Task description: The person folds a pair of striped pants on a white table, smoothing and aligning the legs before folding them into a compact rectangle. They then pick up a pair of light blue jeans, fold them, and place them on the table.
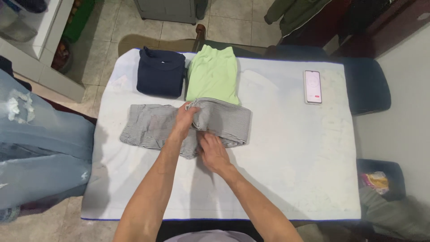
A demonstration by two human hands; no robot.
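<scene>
The grey-and-white striped garment (186, 126) lies across the middle of the white-covered bench (291, 179), its long axis running left to right, square to the two forearms that reach in from the near edge. The left hand (185, 120) sits on the garment's upper middle, fingers curled around a raised fold of the cloth near the far edge. The right hand (212, 151) lies just nearer and a little to the right, palm down and fingers spread flat on the garment's near edge, pressing rather than gripping. Both hands touch the cloth at its centre, so the left end of the garment stretches away to the left hand's side and the thicker, doubled part lies to the right. Just beyond, touching the far edge, rest a folded light-green garment (213, 74) and a folded navy garment (160, 71); a phone (312, 86) lies well apart on the right.
</scene>
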